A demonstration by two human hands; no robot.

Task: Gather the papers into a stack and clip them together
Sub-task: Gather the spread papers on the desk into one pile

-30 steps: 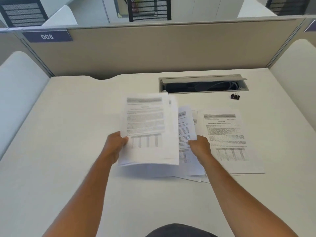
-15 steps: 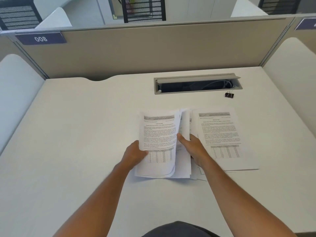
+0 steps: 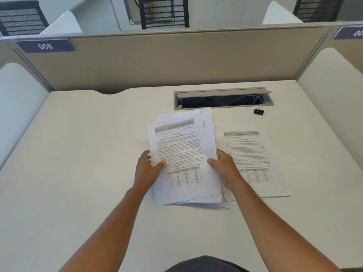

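Note:
A loose stack of printed papers is held between both hands over the middle of the white desk; its sheets are fanned unevenly at the top and bottom edges. My left hand grips the stack's left edge, thumb on top. My right hand grips its right edge, thumb on top. One more printed sheet lies flat on the desk just right of the stack, partly under my right hand. Corners of other sheets stick out below the stack. A small black binder clip stands at the back right.
A grey cable slot with its lid up is set in the desk just behind the papers. Beige partition panels close the back; white side panels stand at the left and right.
Both hands have taken the sheets together into one stack between them. The stack has shifted slightly right and lifted at its far end. The sheet on the right has not moved.

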